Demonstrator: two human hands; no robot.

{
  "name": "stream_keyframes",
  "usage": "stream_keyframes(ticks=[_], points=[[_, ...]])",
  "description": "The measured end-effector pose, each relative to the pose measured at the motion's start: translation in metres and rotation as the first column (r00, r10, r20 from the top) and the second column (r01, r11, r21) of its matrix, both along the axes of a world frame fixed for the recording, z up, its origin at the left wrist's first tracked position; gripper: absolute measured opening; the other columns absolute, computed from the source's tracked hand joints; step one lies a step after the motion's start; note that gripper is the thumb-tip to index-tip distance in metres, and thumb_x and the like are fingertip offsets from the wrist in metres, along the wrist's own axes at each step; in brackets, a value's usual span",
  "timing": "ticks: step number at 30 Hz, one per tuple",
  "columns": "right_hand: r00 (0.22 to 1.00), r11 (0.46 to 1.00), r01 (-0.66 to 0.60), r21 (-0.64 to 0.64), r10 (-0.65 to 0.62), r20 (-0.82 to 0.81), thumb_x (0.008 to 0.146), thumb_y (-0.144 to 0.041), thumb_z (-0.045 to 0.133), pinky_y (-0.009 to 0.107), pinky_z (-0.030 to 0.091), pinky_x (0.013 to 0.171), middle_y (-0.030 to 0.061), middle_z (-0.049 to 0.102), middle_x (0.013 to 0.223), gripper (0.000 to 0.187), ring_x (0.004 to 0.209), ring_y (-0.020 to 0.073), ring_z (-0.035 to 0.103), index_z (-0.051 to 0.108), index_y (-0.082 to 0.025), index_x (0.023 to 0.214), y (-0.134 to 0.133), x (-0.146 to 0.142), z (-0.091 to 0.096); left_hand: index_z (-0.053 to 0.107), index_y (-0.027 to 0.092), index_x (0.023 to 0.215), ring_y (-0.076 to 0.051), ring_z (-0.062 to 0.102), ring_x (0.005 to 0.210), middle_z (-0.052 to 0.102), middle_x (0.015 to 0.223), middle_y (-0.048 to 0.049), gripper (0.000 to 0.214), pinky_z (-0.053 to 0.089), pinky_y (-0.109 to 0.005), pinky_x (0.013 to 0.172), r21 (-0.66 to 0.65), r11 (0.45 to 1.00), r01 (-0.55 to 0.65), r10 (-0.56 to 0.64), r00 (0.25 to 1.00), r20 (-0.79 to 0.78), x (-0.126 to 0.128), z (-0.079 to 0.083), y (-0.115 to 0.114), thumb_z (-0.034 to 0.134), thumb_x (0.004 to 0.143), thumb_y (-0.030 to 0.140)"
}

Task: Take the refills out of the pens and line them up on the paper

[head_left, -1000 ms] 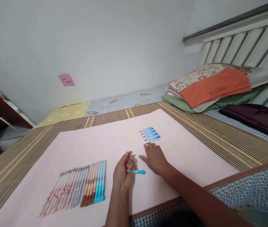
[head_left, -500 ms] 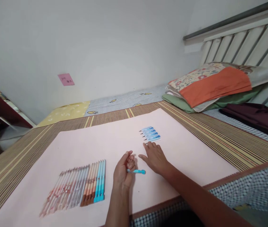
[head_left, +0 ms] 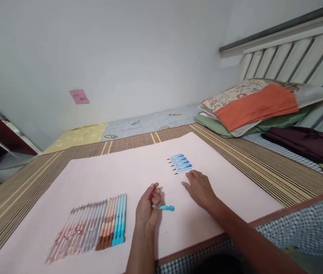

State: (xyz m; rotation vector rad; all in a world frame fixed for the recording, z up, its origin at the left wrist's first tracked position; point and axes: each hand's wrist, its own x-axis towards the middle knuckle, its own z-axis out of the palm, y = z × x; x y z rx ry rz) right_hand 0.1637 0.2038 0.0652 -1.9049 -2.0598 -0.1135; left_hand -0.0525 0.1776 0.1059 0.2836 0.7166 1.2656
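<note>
My left hand [head_left: 148, 205] is closed around a turquoise pen [head_left: 165, 208], whose thick blue end sticks out to the right; its other end is hidden by my fingers. Palm down, my right hand [head_left: 201, 188] has its thumb apart from the fingers and nothing visible in its grasp. Its fingertips lie at the right end of the lowest of several blue-and-white pens [head_left: 181, 162] with dark tips; whether they touch it I cannot tell. Left of my left hand, a long row of pens [head_left: 89, 224] runs from pinkish and grey through brown-ended to turquoise ones.
Both groups of pens lie on a large pale pink sheet [head_left: 104, 171] over a striped mat [head_left: 235, 156]. Folded pillows and cloths [head_left: 255, 106] are stacked at the right by a white radiator [head_left: 287, 57]. Dark maroon fabric [head_left: 306, 140] lies nearer. A pink note [head_left: 79, 96] is on the wall.
My right hand has shifted right, away from the left part of the lowest blue pen, exposing more of that pen. My left hand keeps the turquoise pen in about the same place.
</note>
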Motion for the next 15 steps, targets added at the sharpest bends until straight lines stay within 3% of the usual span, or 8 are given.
stream_keyframes(ticks=[6, 11, 13, 15], points=[[0.998, 0.998, -0.065, 0.012, 0.066, -0.020, 0.101, -0.036, 0.055, 0.045, 0.039, 0.104, 0.0173, 0.061, 0.138, 0.036, 0.128, 0.0317, 0.053, 0.062, -0.016, 0.130, 0.003, -0.015, -0.003, 0.070, 0.008, 0.083, -0.001, 0.030, 0.041, 0.059, 0.063, 0.0013, 0.019, 0.022, -0.016, 0.038, -0.021, 1.000, -0.009, 0.009, 1.000, 0.009, 0.001, 0.002, -0.001, 0.082, 0.074, 0.019], [0.984, 0.996, -0.093, 0.001, 0.092, -0.153, 0.099, -0.027, 0.055, 0.042, 0.044, 0.096, 0.0153, 0.066, 0.123, 0.023, 0.113, 0.0291, 0.060, 0.066, -0.016, 0.116, -0.007, -0.022, 0.011, 0.070, 0.007, 0.083, -0.002, 0.031, 0.041, 0.059, 0.063, 0.0003, 0.014, 0.023, -0.015, 0.038, -0.037, 0.999, -0.034, 0.035, 0.999, 0.025, 0.001, 0.002, 0.000, 0.076, 0.082, 0.020], [0.925, 0.974, -0.220, 0.059, 0.227, -0.305, 0.100, -0.023, 0.050, 0.038, 0.046, 0.091, 0.0115, 0.068, 0.115, 0.018, 0.105, 0.0252, 0.062, 0.066, -0.019, 0.107, -0.021, -0.029, 0.019, 0.070, 0.007, 0.083, -0.002, 0.032, 0.042, 0.058, 0.063, -0.0003, 0.016, 0.025, -0.015, 0.038, -0.042, 0.998, -0.055, 0.057, 0.997, 0.043, 0.001, 0.001, 0.001, 0.074, 0.085, 0.022], [0.801, 0.923, -0.369, 0.106, 0.374, -0.468, 0.099, -0.024, 0.052, 0.035, 0.047, 0.089, 0.0068, 0.070, 0.105, 0.013, 0.098, 0.0217, 0.064, 0.065, -0.022, 0.100, -0.037, -0.040, 0.025, 0.071, 0.007, 0.084, -0.003, 0.035, 0.043, 0.058, 0.063, -0.0005, 0.020, 0.028, -0.016, 0.040, -0.034, 0.997, -0.063, 0.065, 0.996, 0.064, 0.000, 0.000, 0.001, 0.074, 0.087, 0.026]])
